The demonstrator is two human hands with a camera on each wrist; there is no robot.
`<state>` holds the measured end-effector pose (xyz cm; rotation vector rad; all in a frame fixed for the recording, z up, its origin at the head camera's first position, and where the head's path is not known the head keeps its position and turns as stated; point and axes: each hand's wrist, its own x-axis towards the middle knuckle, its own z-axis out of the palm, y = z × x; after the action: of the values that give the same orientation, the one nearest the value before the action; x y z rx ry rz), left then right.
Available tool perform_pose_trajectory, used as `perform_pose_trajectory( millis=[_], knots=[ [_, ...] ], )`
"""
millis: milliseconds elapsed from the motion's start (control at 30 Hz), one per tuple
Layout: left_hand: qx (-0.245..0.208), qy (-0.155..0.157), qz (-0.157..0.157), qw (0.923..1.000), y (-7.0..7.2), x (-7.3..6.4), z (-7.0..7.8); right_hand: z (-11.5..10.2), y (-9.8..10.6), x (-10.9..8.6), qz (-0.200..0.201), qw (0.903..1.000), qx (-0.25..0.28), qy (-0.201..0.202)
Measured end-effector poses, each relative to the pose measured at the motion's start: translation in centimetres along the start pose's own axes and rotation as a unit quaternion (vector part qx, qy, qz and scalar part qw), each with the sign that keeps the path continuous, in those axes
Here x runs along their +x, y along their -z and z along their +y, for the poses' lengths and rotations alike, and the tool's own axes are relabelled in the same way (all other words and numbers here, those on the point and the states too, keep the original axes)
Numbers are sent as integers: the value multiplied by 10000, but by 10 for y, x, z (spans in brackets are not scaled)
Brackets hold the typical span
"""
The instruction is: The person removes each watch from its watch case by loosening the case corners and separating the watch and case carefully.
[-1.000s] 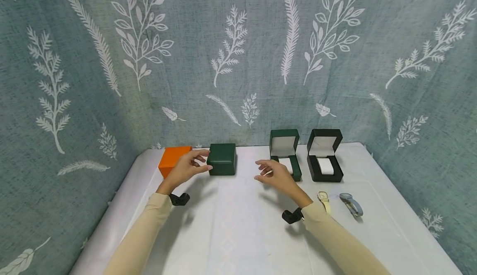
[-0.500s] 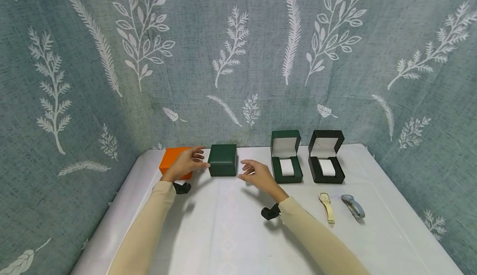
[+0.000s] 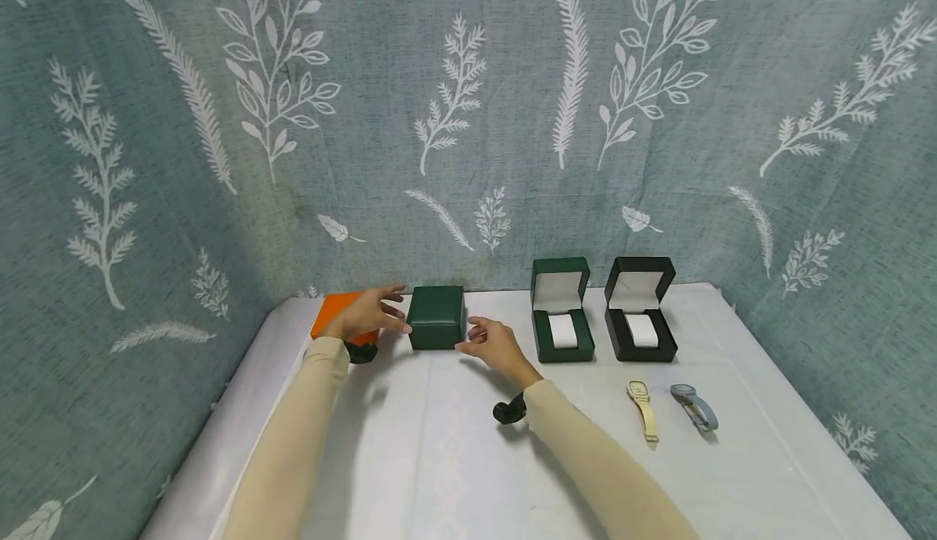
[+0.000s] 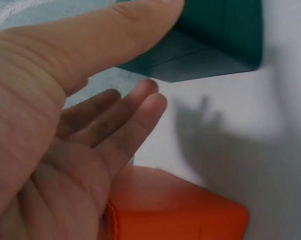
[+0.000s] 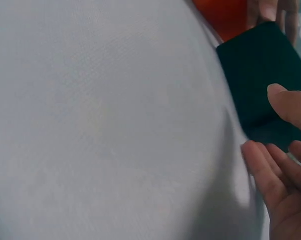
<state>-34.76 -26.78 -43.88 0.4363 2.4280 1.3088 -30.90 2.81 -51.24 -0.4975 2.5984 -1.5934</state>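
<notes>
A closed dark green box (image 3: 436,317) stands at the back of the table between my two hands. My left hand (image 3: 368,314) is at its left side, over the orange box (image 3: 333,309), fingers spread and loosely bent. The left wrist view has the thumb (image 4: 125,30) overlapping the green box; whether it touches is hard to tell. My right hand (image 3: 499,350) is close by the right side of the same box, thumb and fingers apart. In the right wrist view that hand's thumb (image 5: 290,107) lies in front of the green box, with contact unclear.
Farther right, a green watch box (image 3: 584,337) and a black watch box (image 3: 664,338) stand with lids raised, each with a white cushion inside. Before them lie a gold-coloured watch (image 3: 645,411) and a grey-blue watch (image 3: 695,407). A patterned curtain (image 3: 381,117) hangs behind.
My right hand has moved left from beside the raised-lid green watch box to the closed green box. My left hand has shifted slightly and stays at that box's left side.
</notes>
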Motion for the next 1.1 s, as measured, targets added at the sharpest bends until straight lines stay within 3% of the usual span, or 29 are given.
perform_pose_trajectory(
  millis=[200,600,1100],
  knots=[
    [108,229,-199,9995,-1,7,1,3,-10,5,127,9998,94,-108],
    [49,296,-656,9974,-2,20,0,3,-16,7,432,9987,156,-218],
    [78,286,-902,9955,0,21,1,4,-15,4,312,9992,57,-257]
  ],
)
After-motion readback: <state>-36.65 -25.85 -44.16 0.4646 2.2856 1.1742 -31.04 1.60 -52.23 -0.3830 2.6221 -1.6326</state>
